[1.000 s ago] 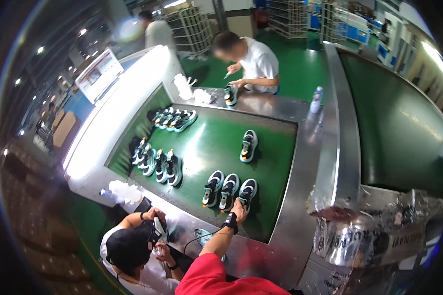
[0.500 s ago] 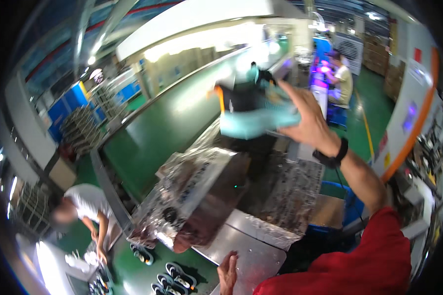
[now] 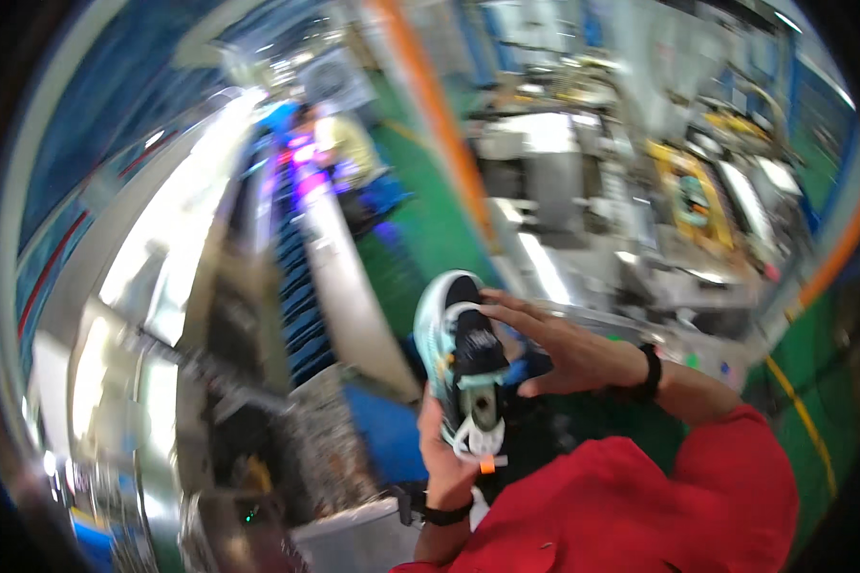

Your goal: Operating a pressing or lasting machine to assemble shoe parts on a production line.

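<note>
A pale teal, black and white sports shoe (image 3: 440, 339) is held in front of me, its long side pointing away. My left hand (image 3: 440, 456) grips its near end from the left, close to some white parts and a small orange patch. My right hand (image 3: 588, 355) is at the shoe's right side, fingers apart and curved. Its fingertips reach the far end of the shoe; whether they press on it cannot be made out. The inner side of my left fingers is hidden by the shoe.
A conveyor with dark rollers (image 3: 301, 296) runs away on the left, beside a foil-covered surface (image 3: 330, 439) and a blue bin (image 3: 384, 430). A seated person (image 3: 349, 158) works farther off. An orange-edged frame (image 3: 440, 115) and a cluttered bench (image 3: 631, 224) stand ahead and right.
My view has swung to the right, away from the green belt. The shoe, earlier raised in my right hand, is now closer to me in my left hand, with my right hand beside it.
</note>
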{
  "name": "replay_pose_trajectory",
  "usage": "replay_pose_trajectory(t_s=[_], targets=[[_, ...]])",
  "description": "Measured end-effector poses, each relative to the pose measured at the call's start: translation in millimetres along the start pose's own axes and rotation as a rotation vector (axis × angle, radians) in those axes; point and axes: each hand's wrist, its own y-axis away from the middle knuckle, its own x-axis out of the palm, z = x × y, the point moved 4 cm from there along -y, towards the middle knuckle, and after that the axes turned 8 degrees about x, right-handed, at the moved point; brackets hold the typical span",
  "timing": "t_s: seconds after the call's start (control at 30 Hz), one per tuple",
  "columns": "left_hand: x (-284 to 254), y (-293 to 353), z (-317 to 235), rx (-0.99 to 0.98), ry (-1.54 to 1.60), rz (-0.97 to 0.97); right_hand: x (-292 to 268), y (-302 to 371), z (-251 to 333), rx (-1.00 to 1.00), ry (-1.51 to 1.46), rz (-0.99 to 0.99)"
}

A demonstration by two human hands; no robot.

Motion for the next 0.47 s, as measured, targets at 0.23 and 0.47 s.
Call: replay_pose_trajectory(t_s=[0.23,0.47], targets=[[124.1,-82.5,180.6,0.22,-0.932,0.408,-104.7,147.8,-122.2,0.593,-0.564,-0.859],[193.2,-198.4,372.4,-0.116,-0.972,0.745,-219.4,281.3,-178.0,0.664,-0.736,-1.191]])
